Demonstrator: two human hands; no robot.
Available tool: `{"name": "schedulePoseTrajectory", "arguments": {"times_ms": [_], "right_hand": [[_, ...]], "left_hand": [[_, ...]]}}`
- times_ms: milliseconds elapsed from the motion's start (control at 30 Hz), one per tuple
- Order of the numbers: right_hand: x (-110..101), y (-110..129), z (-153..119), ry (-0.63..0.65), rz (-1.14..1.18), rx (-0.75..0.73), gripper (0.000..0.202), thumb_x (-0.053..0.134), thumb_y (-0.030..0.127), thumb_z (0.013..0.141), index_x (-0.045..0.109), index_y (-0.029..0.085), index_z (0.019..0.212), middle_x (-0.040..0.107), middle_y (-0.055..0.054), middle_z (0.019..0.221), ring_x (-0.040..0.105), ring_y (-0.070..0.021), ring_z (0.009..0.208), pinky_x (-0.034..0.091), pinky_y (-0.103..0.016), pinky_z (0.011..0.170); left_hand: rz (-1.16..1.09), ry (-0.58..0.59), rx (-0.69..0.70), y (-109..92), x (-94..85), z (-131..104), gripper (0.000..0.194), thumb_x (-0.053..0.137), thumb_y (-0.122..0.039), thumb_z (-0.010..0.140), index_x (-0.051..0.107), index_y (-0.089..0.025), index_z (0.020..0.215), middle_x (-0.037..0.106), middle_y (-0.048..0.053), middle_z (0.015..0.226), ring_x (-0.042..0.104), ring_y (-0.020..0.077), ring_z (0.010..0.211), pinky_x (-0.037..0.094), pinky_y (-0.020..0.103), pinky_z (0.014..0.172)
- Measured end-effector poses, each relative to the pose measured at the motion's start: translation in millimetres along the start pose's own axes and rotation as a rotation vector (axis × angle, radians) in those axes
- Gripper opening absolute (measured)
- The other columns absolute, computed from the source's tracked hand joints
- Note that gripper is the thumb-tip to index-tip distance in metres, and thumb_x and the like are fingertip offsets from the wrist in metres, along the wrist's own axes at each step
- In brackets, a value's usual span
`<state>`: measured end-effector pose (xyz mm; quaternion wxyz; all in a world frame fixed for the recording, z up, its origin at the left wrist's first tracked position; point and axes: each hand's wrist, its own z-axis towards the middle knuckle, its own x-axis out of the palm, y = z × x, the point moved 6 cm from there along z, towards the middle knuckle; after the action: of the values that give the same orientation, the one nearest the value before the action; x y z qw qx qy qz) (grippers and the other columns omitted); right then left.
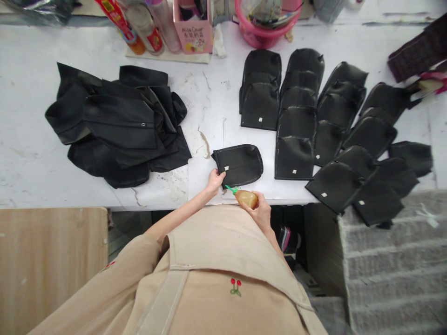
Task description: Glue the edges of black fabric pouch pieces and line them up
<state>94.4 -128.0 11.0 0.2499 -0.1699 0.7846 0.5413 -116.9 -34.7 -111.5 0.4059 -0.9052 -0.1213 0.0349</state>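
In front of me a black leather-like pouch piece (242, 164) lies on the white table, its rounded end to the right and a small pale tag near its straight left edge. My left hand (215, 180) pinches the pouch piece at its lower left corner. Closed around a squeeze bottle of amber glue (247, 199) is my right hand (261, 210). The bottle's green nozzle points up and left, close to the pouch's lower left corner; whether it touches cannot be made out.
A heap of black pieces (120, 123) lies left. Overlapping rows of black pouches (296, 156) spread right, some reaching a grey cloth-covered surface (394, 274). Along the back stand cans (145, 28), a pink box (193, 32) and a pink basket (267, 35). The table's front edge borders my apron.
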Motion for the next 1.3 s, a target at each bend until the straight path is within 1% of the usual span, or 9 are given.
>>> {"name": "schedulePoseTrajectory", "arguments": {"times_ms": [200,400,533,667,800,900,1033,1167,1300], "right_hand": [[-1,-6,-6,0.004,0.275,0.207,0.056,0.084,0.048,0.064,0.063,0.02,0.107,0.071,-0.004,0.096,0.066,-0.0222,0.082,0.055,-0.037,0.076],[-11,-28,-26,-0.099,1.163,0.531,0.043,0.081,0.049,0.069,0.067,0.022,0.1,0.071,-0.002,0.087,0.061,-0.0142,0.062,0.05,-0.024,0.049],[-30,-41,-32,-0.27,1.511,0.523,0.047,0.088,0.046,0.062,0.067,0.028,0.099,0.069,0.002,0.084,0.061,-0.012,0.066,0.05,-0.02,0.049],[-47,-47,-18,-0.205,1.628,0.457,0.052,0.089,0.048,0.061,0.065,0.023,0.101,0.068,0.001,0.08,0.048,-0.0049,0.052,0.043,-0.015,0.044],[-65,-57,13,-0.111,1.627,0.446,0.049,0.085,0.05,0.067,0.064,0.023,0.103,0.067,0.001,0.08,0.047,-0.0053,0.052,0.044,-0.016,0.044],[-79,-64,34,-0.048,1.589,0.443,0.048,0.083,0.053,0.069,0.064,0.024,0.102,0.067,0.001,0.08,0.048,-0.0068,0.053,0.045,-0.018,0.044],[-96,-75,53,-0.04,1.521,0.45,0.05,0.084,0.055,0.066,0.065,0.024,0.102,0.068,-0.001,0.084,0.056,-0.011,0.06,0.049,-0.021,0.045],[-104,-86,62,-0.072,1.485,0.509,0.051,0.088,0.049,0.063,0.067,0.025,0.103,0.071,-0.003,0.097,0.066,-0.0155,0.077,0.054,-0.022,0.05],[-104,-93,67,-0.055,1.491,0.554,0.053,0.092,0.044,0.06,0.068,0.024,0.103,0.072,-0.003,0.101,0.068,-0.0151,0.08,0.056,-0.02,0.051]], "left_hand": [[-0.011,0.025,-0.087,-6,-0.6,-6,0.031,0.076,-0.024,0.065,0.059,-0.014,0.089,0.068,0.004,0.077,0.065,0.0191,0.076,0.054,0.03,0.068],[-0.144,0.174,-0.197,-24,8.8,-19,0.034,0.07,-0.016,0.059,0.063,-0.014,0.092,0.072,0.005,0.084,0.065,0.0176,0.073,0.055,0.031,0.067],[-0.255,0.243,-0.187,-48,13.7,-34,0.039,0.07,-0.012,0.054,0.065,-0.013,0.092,0.073,0.003,0.085,0.065,0.0155,0.072,0.054,0.027,0.068],[-0.365,0.317,-0.143,-79,16.8,-57,0.038,0.072,-0.014,0.056,0.066,-0.014,0.094,0.074,0.003,0.088,0.067,0.0167,0.075,0.056,0.028,0.071],[-0.414,0.258,-0.078,-95,19.9,-68,0.04,0.072,-0.016,0.058,0.067,-0.015,0.098,0.075,0.004,0.093,0.069,0.0201,0.081,0.058,0.032,0.077],[-0.417,0.173,-0.042,-85,23.5,-66,0.037,0.07,-0.018,0.06,0.067,-0.015,0.098,0.075,0.006,0.098,0.069,0.0203,0.086,0.058,0.032,0.08],[-0.231,0.094,-0.073,-46,19.3,-61,0.039,0.07,-0.016,0.06,0.064,-0.018,0.098,0.074,0.007,0.1,0.069,0.0192,0.086,0.058,0.03,0.073],[-0.133,0.053,-0.198,-10,2.0,-67,0.047,0.079,-0.018,0.059,0.059,-0.02,0.101,0.073,0.007,0.101,0.07,0.0194,0.081,0.058,0.034,0.073],[-0.014,-0.073,-0.195,-7,-24.8,-63,0.053,0.085,-0.028,0.062,0.051,-0.02,0.102,0.071,0.005,0.089,0.07,0.0173,0.069,0.056,0.033,0.07]]}}
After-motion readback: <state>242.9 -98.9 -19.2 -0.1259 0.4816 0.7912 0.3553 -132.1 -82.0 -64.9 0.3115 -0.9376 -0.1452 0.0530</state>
